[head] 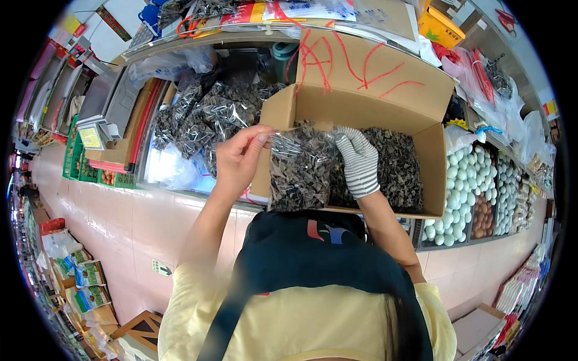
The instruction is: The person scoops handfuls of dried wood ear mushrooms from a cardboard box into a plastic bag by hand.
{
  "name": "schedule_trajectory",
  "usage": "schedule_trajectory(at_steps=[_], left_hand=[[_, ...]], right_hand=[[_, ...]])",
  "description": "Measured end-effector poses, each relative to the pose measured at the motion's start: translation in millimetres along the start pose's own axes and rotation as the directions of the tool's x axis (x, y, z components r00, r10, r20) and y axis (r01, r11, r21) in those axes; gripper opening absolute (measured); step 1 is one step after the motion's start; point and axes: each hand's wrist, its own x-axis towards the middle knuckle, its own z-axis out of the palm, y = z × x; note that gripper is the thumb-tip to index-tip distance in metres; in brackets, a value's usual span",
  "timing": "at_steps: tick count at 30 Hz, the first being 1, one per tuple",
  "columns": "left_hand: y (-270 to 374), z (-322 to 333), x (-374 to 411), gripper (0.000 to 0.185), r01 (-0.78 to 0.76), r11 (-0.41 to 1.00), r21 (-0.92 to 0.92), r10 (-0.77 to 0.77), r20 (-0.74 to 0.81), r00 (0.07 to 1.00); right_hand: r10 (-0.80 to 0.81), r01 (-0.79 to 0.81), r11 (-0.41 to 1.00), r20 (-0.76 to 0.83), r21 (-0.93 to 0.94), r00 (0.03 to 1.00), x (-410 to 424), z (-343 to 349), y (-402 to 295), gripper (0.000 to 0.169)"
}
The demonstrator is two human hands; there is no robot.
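A clear plastic bag full of dark dried wood-ear fungus hangs upright before my chest, stretched between my two hands. My left hand, bare, pinches the bag's upper left corner between thumb and fingers. At the upper right corner, my right hand in a grey-and-white striped glove grips the bag's edge; its fingertips are partly hidden. Behind the bag stands an open cardboard box with its flaps up and red marks on the back one. Loose dried fungus fills much of it.
Filled bags of dried fungus lie left of the box. Pale eggs and brown eggs sit in compartments at the right. A metal scale-like device stands at the left, near green crates. A cluttered shelf runs behind the box.
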Motion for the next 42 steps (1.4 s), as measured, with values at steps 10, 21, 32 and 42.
schedule_trajectory(at_steps=[10,21,32,42], left_hand=[[-6,-7,-3,0.012,-0.119,0.992,0.035,0.119,0.007,0.993],[-9,-5,1,0.012,-0.239,0.971,0.0,0.239,0.021,0.971],[-2,-2,-8,0.014,-0.205,0.978,-0.045,0.205,-0.015,0.979],[10,5,-8,0.012,-0.183,0.978,-0.103,0.188,0.042,0.981]], right_hand=[[-0.023,0.008,0.99,0.101,0.141,0.995,2,-20,10,0.013],[-0.054,0.028,0.995,0.276,0.098,0.96,13,-35,-11,0.01],[0.018,0.005,0.997,0.293,-0.076,0.956,9,-32,-34,0.026],[0.092,0.096,0.945,0.536,-0.312,0.839,79,-36,-84,0.046]])
